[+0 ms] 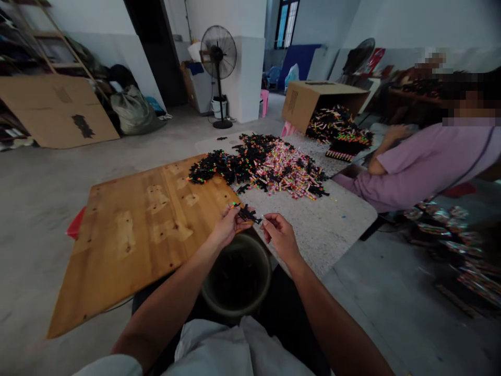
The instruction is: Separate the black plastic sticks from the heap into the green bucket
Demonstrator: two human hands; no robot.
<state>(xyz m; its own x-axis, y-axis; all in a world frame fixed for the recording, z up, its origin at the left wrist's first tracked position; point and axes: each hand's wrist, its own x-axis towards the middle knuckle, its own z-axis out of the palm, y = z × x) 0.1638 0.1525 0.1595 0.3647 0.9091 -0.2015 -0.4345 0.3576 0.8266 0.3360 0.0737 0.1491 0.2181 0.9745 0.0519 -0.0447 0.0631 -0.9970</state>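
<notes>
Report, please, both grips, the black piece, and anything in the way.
Left grip: holding black piece. Right grip: at its right end, contact unclear. Bucket below, heaped pieces beyond; neither between the grips.

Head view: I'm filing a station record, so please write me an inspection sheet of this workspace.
Surface: wooden board beside a speckled tabletop.
Work pieces: small black pieces, some with orange or green on them, heaped with pink-and-white pieces on the tabletop.
Clutter: carton on its side with more pieces at its opening; shiny bundles on the floor at right.
Hands: left hand holds black pieces; right hand is close beside them, its grip too small to judge.
Cables: thin dark line below the board's near edge, possibly a cable.
Surroundings: bucket below the hands; co-worker at right; standing fan by the pillar.
</notes>
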